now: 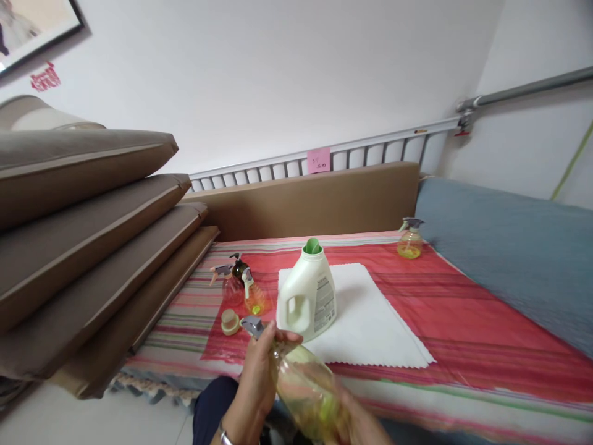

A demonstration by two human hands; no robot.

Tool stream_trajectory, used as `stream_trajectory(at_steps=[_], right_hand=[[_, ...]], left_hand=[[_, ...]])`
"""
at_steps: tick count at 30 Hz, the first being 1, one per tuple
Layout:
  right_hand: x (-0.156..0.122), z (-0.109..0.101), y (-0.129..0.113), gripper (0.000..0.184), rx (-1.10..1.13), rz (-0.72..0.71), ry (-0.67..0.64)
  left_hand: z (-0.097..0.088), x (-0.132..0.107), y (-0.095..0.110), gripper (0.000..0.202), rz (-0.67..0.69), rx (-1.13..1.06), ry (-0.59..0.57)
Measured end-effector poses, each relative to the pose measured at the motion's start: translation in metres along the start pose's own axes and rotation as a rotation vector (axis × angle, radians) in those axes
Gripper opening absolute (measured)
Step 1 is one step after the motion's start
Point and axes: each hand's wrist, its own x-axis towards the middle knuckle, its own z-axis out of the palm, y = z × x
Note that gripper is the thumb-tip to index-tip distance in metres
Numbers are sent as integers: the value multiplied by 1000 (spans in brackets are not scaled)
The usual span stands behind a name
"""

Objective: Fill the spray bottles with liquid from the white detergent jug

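Head cam: left fingers [288,337] are gripping a spray bottle [301,377] by its neck, blurry right fingers [356,413] cupping its base, detergent jug [309,293] standing just beyond.

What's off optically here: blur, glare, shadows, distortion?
Head view: motion blur on the right hand and the held spray bottle's lower part; small highlights on its clear plastic; faint, soft shadow on the white cloth beside the jug; wide-angle stretch towards the edges, as in the cushions.
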Motion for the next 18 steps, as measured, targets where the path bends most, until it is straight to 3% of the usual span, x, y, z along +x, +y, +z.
stream_trajectory(at_steps=[2, 4, 6, 8, 10, 13, 15, 18], right_hand=[[2, -2, -1, 84, 133, 184, -128], [3, -2, 2, 84, 169, 200, -123], [2, -1, 7, 83, 110, 34, 6], [1, 0, 12, 102, -1, -163, 141], [1, -1, 16, 111, -50, -222, 170], [3, -5, 16, 81, 97, -65, 19], [4, -8, 15, 75, 193, 53, -100], [6, -13, 15, 70, 229, 118, -167]], left_hand=[[-1, -1, -1, 34, -9, -10, -38], [-3, -1, -2, 35, 3, 11, -26], [-5, -1, -3, 38, 27, 42, 12], [-4, -2, -3, 41, 42, 69, 46], [-2, -3, -2, 40, 62, 90, 68], [4, -6, 2, 35, 108, 135, 69], [6, -7, 3, 33, 133, 152, 66], [6, -8, 3, 33, 150, 158, 76]])
